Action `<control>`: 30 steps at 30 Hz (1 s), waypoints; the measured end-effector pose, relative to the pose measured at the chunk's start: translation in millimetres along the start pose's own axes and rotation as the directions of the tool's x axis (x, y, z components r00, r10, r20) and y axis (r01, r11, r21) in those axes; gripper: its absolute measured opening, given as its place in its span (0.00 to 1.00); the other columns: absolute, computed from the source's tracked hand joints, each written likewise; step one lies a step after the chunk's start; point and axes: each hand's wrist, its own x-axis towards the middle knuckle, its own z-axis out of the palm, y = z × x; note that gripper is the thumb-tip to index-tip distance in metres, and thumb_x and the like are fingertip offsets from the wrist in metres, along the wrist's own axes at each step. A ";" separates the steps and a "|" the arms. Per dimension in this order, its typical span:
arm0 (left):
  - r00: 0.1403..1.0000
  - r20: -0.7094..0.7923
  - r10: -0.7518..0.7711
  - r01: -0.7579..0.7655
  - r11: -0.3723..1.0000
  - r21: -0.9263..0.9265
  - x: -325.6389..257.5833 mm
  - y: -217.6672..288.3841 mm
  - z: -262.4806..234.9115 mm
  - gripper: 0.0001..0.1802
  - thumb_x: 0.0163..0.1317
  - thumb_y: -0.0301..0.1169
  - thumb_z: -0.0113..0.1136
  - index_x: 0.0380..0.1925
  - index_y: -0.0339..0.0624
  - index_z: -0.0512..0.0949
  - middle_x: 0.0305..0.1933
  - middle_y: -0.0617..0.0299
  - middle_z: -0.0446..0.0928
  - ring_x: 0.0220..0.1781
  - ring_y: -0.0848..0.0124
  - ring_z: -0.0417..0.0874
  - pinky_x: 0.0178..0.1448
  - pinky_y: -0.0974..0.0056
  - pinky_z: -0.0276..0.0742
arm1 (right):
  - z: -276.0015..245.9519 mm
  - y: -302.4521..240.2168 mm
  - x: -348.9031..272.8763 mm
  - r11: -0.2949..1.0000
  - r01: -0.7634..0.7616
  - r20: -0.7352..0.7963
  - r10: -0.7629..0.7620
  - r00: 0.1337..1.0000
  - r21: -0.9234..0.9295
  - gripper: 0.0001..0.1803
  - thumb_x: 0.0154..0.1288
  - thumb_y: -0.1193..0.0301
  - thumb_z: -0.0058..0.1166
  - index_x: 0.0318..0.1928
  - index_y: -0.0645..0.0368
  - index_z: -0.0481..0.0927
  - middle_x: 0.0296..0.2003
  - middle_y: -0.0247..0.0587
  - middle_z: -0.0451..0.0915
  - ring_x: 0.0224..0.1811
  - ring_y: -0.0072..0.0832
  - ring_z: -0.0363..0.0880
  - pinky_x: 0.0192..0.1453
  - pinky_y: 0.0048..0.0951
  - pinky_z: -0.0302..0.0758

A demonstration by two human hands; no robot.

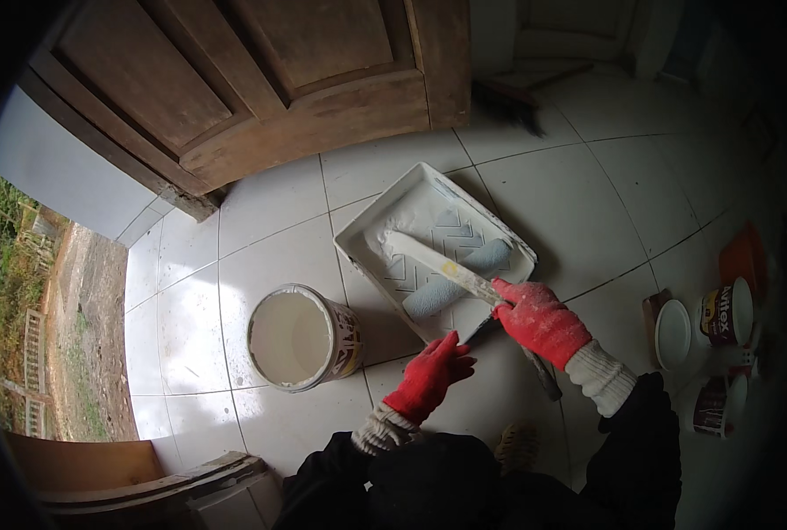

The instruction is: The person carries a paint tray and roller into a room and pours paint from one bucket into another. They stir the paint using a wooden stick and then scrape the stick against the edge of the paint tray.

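My right hand (542, 325), in a red glove with a pale knit cuff, is closed around a flat, paint-coated stick (442, 265). The stick's far end reaches into the white paint at the upper left of the paint tray (347, 237). Under the stick lies a paint roller (435, 298) with a pale grey-blue sleeve, resting on the ridged slope of the tray. A dark handle end (548, 382) shows below my right hand; what it belongs to is partly hidden. My left hand (430, 375), gloved in red, is open by the tray's near edge, its fingers stretched out and holding nothing.
An open paint bucket (330, 353) stands left of the tray. Tubs (673, 334) and an orange-red item (743, 256) sit at the right. A wooden door (314, 132) spans the top, with a broom head (513, 104) beside it. Outdoor ground (88, 336) shows at left.
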 end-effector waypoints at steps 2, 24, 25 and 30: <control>0.997 -0.075 0.025 -0.022 0.999 0.034 -4.7 -4.5 -15.8 0.25 0.62 0.44 0.56 0.51 0.37 0.68 0.44 0.56 0.73 0.42 0.62 0.78 0.47 0.59 0.77 | -8.4 0.4 8.9 0.999 -0.031 -0.010 0.031 0.999 -0.029 0.24 0.57 0.63 0.53 0.54 0.62 0.72 0.35 0.56 0.78 0.40 0.49 0.77 0.45 0.40 0.74; 0.858 -0.367 0.359 0.035 0.672 0.740 51.7 -28.8 -47.6 0.24 0.58 0.43 0.54 0.45 0.35 0.64 0.34 0.48 0.75 0.32 0.57 0.78 0.36 0.58 0.74 | -11.5 15.8 14.2 0.996 -0.009 -0.083 0.002 0.997 -0.083 0.26 0.56 0.60 0.54 0.54 0.58 0.73 0.35 0.56 0.79 0.39 0.49 0.78 0.45 0.41 0.75; 0.844 -0.354 0.403 0.038 0.614 0.788 57.1 -31.5 -49.7 0.24 0.58 0.44 0.52 0.46 0.36 0.62 0.40 0.40 0.75 0.41 0.46 0.79 0.45 0.50 0.73 | -6.0 14.6 14.2 0.996 -0.018 -0.086 0.011 0.996 -0.085 0.26 0.56 0.60 0.54 0.54 0.58 0.73 0.35 0.56 0.79 0.39 0.49 0.78 0.45 0.41 0.75; 0.834 -0.319 0.451 0.034 0.534 0.845 63.0 -34.2 -51.5 0.21 0.60 0.41 0.50 0.44 0.37 0.61 0.34 0.45 0.74 0.35 0.52 0.75 0.39 0.54 0.71 | -11.8 11.6 -2.0 0.996 0.006 0.028 -0.004 1.000 -0.088 0.26 0.56 0.61 0.55 0.55 0.59 0.72 0.33 0.56 0.78 0.36 0.48 0.78 0.42 0.40 0.75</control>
